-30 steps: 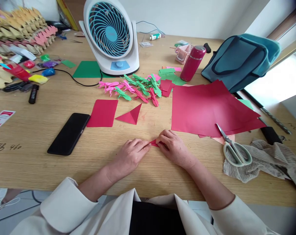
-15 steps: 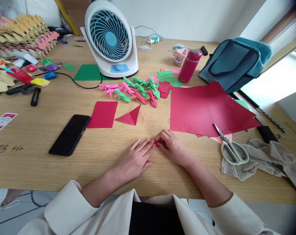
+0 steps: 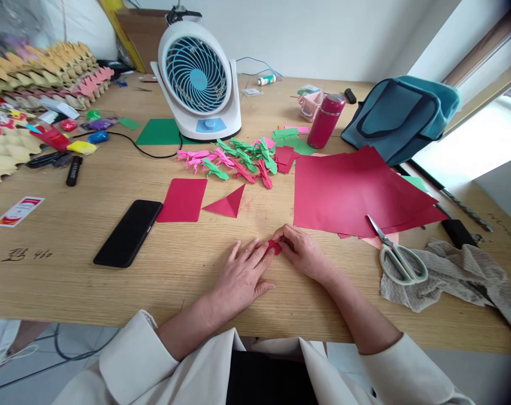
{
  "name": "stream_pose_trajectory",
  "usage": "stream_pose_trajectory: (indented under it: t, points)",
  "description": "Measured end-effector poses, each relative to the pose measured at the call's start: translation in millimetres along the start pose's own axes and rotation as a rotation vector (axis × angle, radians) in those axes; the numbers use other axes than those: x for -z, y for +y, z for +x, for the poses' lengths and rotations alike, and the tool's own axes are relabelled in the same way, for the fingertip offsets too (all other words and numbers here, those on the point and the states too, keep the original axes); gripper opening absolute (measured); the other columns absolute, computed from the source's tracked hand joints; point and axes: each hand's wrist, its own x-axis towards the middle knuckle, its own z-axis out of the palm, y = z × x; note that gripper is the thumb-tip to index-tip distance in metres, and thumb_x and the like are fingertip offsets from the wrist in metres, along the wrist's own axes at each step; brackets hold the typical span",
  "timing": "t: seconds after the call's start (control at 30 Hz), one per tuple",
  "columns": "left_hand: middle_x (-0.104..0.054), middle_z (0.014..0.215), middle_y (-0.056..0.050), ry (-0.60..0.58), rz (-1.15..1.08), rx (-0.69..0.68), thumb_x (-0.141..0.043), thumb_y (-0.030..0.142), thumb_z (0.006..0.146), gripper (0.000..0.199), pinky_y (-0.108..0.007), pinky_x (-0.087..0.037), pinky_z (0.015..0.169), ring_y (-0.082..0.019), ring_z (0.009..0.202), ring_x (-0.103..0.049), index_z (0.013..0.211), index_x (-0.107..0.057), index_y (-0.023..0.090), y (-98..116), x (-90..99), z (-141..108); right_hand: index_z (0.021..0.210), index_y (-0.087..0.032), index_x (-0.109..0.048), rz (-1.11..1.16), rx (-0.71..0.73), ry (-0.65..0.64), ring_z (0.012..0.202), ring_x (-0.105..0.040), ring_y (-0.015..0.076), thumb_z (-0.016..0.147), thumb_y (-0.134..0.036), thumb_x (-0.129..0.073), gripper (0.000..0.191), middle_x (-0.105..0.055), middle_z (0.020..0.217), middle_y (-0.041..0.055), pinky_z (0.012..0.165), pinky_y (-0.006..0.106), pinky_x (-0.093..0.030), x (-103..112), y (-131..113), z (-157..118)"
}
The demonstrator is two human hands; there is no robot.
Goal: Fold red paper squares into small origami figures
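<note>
A small piece of folded red paper [image 3: 275, 246] lies on the table between my hands, partly covered by fingers. My left hand [image 3: 243, 274] rests flat with fingers stretched out, their tips pressing on the paper's left side. At its right edge, my right hand [image 3: 301, 252] pinches the paper between thumb and curled fingers. Beyond them lie a creased red paper triangle [image 3: 228, 205] and a red paper rectangle [image 3: 183, 200]. Several folded pink, green and red paper figures [image 3: 242, 160] are heaped farther back.
A black phone [image 3: 129, 233] lies to the left. Large red sheets [image 3: 348, 191], scissors [image 3: 401, 259] and a crumpled cloth [image 3: 445, 275] are on the right. Behind stand a fan [image 3: 200, 79], a red flask [image 3: 326, 121] and a teal bag [image 3: 401, 115].
My left hand has shifted slightly right over the paper, and more of the red paper shows between the hands. The whole view has shifted a little with the head.
</note>
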Motion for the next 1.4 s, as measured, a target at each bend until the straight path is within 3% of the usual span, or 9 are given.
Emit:
stream_pose_trajectory:
  t: [0.27,0.43,0.6,0.77,0.97,1.2,1.4]
  points:
    - [-0.049,0.147,-0.013,-0.022,0.068,0.079,-0.055,0.062,0.086,0.074,-0.060,-0.022,0.116,-0.036,0.141,-0.035,0.146,-0.042,0.021,16,3.1,8,0.093,-0.022,-0.057,0.005,-0.001,0.007,0.082,-0.059,0.0166,0.087,-0.006,-0.047,0.020,-0.063,0.090,0.0029,0.075,0.029,-0.046,0,4,-1]
    - [-0.045,0.150,-0.013,-0.064,0.061,0.105,-0.053,0.068,0.083,0.081,-0.061,-0.021,0.116,-0.037,0.142,-0.032,0.148,-0.041,0.019,20,6.9,7,0.092,-0.022,-0.058,0.003,0.001,0.009,0.079,-0.058,0.0157,0.087,-0.005,-0.048,0.020,-0.063,0.088,0.0022,0.073,0.028,-0.045,0,2,-1]
    - [-0.034,0.157,-0.012,-0.036,0.051,0.146,-0.048,0.070,0.085,0.085,-0.063,-0.020,0.116,-0.038,0.146,-0.024,0.151,-0.034,0.019,25,-1.3,2,0.092,-0.022,-0.058,0.010,-0.002,0.010,0.079,-0.058,0.0153,0.087,-0.004,-0.048,0.020,-0.063,0.088,0.0020,0.072,0.027,-0.045,0,2,-1]
    - [-0.029,0.159,-0.011,0.004,0.044,0.163,-0.041,0.066,0.090,0.081,-0.060,-0.021,0.116,-0.036,0.148,-0.020,0.152,-0.030,0.015,26,-8.9,-2,0.092,-0.021,-0.059,-0.009,0.043,-0.012,0.081,-0.057,0.0160,0.086,-0.004,-0.051,0.020,-0.061,0.089,0.0025,0.075,0.028,-0.045,1,1,0]
    - [-0.033,0.157,-0.012,0.015,0.026,0.124,-0.043,0.058,0.093,0.073,-0.056,-0.021,0.117,-0.033,0.148,-0.021,0.150,-0.034,0.015,18,-6.9,-6,0.097,-0.020,-0.060,-0.106,0.061,-0.035,0.086,-0.057,0.0187,0.085,-0.007,-0.057,0.018,-0.059,0.095,0.0054,0.078,0.031,-0.046,0,0,-1]
    - [-0.036,0.155,-0.016,0.035,0.049,0.063,-0.048,0.047,0.094,0.064,-0.045,-0.029,0.116,-0.028,0.144,-0.032,0.146,-0.039,0.010,4,-1.1,-11,0.101,-0.021,-0.059,-0.137,0.086,-0.057,0.093,-0.056,0.0215,0.087,-0.007,-0.055,0.021,-0.060,0.099,0.0072,0.083,0.035,-0.046,-1,-3,-1]
    - [-0.051,0.144,-0.015,0.041,0.016,0.059,-0.051,0.037,0.095,0.046,-0.044,-0.039,0.108,-0.028,0.134,-0.045,0.134,-0.052,0.012,1,13.3,-1,0.102,-0.020,-0.059,-0.145,0.092,-0.054,0.093,-0.055,0.0212,0.087,-0.006,-0.054,0.022,-0.059,0.098,0.0069,0.082,0.034,-0.045,0,-4,-2]
